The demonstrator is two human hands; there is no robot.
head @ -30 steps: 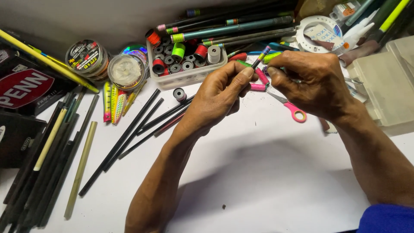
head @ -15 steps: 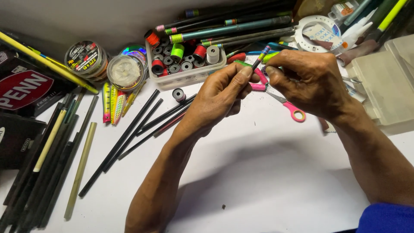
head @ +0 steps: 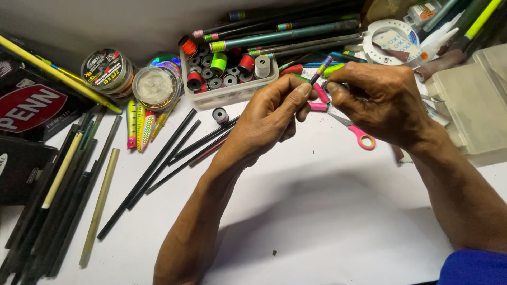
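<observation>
Both hands meet above the white table [head: 317,221]. My left hand [head: 269,119] pinches the lower part of a thin dark rod piece [head: 320,71] with coloured wrapping near its tip. My right hand [head: 380,100] grips the same rod from the right, fingers curled around it. Pink-handled scissors [head: 359,134] lie on the table just under my right hand, partly hidden by it.
A clear tray [head: 232,92] of small thread spools stands behind the hands. Line spools [head: 156,84], bright lures [head: 140,124] and several dark rod blanks [head: 158,163] lie to the left. A translucent tackle box [head: 475,105] sits at right; long rods [head: 285,34] lie at the back.
The hands have stayed in place on the rod piece; only small finger shifts show.
</observation>
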